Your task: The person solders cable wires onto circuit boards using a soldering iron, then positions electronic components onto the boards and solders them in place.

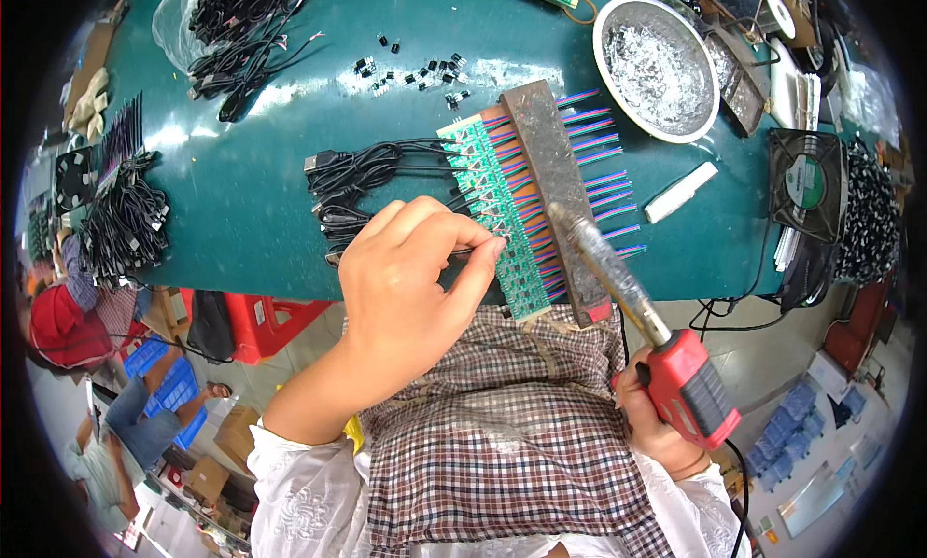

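My left hand (401,283) is closed in a pinch over the green circuit board panel (471,169); a black cable runs into its finger and thumb, its end hidden. In my right hand (647,418) is a red and black soldering iron (688,389). Its tip points up and left, over the rusty metal bar (550,153) lying across the panel's coloured wires (603,186). Several black USB cables (362,167) lie left of the panel, with their thin ends on its left edge.
Small black components (425,75) lie scattered behind the panel. A metal bowl (666,70) of silvery scraps stands at the back right, a white stick (681,193) nearer. A fan (806,183) is at the right edge; cable bundles (121,220) hang at the left. People sit far left.
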A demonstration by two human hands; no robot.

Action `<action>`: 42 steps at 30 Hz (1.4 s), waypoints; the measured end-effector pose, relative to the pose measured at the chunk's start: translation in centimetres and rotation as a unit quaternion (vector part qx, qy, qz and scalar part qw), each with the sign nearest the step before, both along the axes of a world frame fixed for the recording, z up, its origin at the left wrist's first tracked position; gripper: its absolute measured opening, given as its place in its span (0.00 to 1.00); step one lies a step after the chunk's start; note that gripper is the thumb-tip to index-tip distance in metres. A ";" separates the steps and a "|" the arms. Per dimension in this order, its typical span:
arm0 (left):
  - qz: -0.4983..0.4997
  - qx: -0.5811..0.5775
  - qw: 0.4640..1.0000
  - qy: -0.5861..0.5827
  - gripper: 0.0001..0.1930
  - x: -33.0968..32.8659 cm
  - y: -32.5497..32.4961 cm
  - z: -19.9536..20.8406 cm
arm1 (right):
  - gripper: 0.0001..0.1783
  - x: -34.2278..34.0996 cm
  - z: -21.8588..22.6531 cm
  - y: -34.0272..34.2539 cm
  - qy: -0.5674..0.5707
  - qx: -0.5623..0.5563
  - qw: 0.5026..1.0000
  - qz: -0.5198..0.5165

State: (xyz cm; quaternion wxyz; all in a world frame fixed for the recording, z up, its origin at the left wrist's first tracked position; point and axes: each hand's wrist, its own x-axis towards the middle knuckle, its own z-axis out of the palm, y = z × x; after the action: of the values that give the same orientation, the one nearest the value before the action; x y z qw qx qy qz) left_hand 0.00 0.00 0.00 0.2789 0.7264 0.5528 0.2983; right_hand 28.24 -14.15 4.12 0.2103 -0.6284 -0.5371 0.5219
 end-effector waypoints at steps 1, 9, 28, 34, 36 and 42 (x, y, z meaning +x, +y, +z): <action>0.004 0.009 1.000 0.001 0.07 0.1 0.0 0.0 | 0.19 -0.3 -0.4 0.0 -0.001 0.040 0.999 0.003; 0.008 0.041 0.999 0.016 0.08 0.3 -0.4 -0.4 | 0.21 -1.3 -0.9 1.5 -0.080 0.200 0.974 0.073; 0.010 0.042 0.999 0.013 0.09 0.5 -0.6 -0.5 | 0.11 -2.7 -0.5 1.5 -0.070 0.139 0.988 -0.004; 0.008 0.038 0.999 0.017 0.10 0.5 -0.7 -0.5 | 0.12 -2.7 -0.9 1.7 -0.066 0.142 0.988 -0.014; 0.008 0.035 0.999 0.018 0.10 0.5 -0.7 -0.5 | 0.18 -2.2 -1.5 2.0 -0.064 0.232 0.969 0.052; 0.006 0.037 0.999 0.018 0.10 0.4 -0.8 -0.6 | 0.17 -1.6 -0.9 0.9 -0.081 0.174 0.980 0.043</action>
State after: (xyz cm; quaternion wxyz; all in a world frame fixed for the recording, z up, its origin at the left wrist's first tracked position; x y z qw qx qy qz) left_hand 0.42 -0.76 -0.59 0.2401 0.7383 0.5507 0.3066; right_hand 26.67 -13.25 3.17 0.2496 -0.5984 -0.6617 0.3765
